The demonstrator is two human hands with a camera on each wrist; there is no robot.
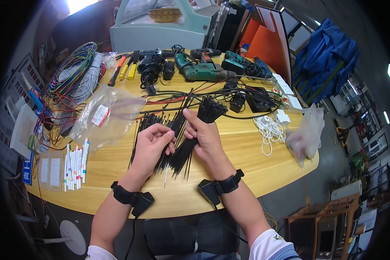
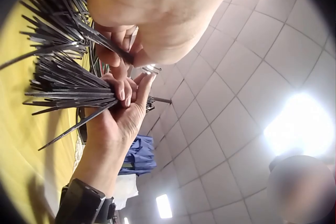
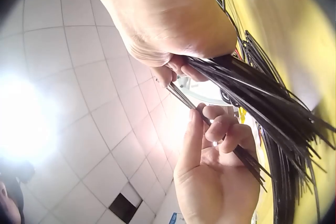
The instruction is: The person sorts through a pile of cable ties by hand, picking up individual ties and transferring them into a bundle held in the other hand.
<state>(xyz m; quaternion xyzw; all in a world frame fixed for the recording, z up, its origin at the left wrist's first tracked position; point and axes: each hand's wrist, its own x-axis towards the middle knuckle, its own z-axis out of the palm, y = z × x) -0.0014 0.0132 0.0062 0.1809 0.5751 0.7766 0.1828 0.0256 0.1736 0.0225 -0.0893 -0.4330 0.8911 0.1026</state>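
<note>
My right hand (image 1: 209, 141) grips a thick bundle of black cable ties (image 1: 185, 152), heads up and tails fanning down toward the table. Just beside it, my left hand (image 1: 151, 146) pinches a few thin cable ties (image 3: 184, 98) between thumb and fingers. In the right wrist view these few run from the left fingers up to the right fingertips (image 3: 167, 77). More loose cable ties (image 1: 154, 120) lie in a pile on the wooden table (image 1: 117, 182), partly hidden behind the left hand.
A clear plastic bag (image 1: 117, 104) and white markers (image 1: 77, 167) lie to the left. Behind are a green drill (image 1: 203, 72), black cables (image 1: 173, 93) and coiled wires (image 1: 76, 80). On the right sit a white cord (image 1: 268, 130) and a filled plastic bag (image 1: 307, 134).
</note>
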